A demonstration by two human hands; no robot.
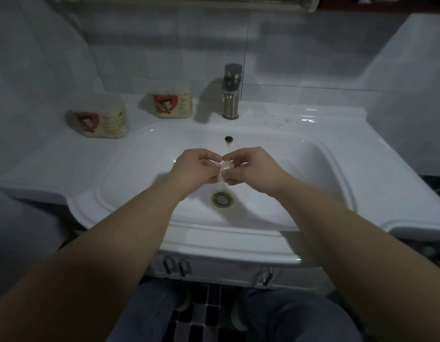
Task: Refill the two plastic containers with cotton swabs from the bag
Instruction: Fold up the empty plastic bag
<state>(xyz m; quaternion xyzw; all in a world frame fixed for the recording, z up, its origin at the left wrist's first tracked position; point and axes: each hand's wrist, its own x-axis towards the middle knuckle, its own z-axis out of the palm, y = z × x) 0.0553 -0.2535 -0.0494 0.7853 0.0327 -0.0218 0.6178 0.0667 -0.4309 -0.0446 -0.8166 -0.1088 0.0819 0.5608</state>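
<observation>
Left hand (192,167) and right hand (252,169) pinch a crumpled clear plastic bag (223,169) over the white ceramic sink (145,154); a slip risks dropping it in.

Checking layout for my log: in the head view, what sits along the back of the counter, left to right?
left container → right container → faucet

A tub (102,119) and a second tub (173,103) crowd the counter's (362,154) back-left edge, a tap (231,95) mid-back. Its right side lies open.
</observation>
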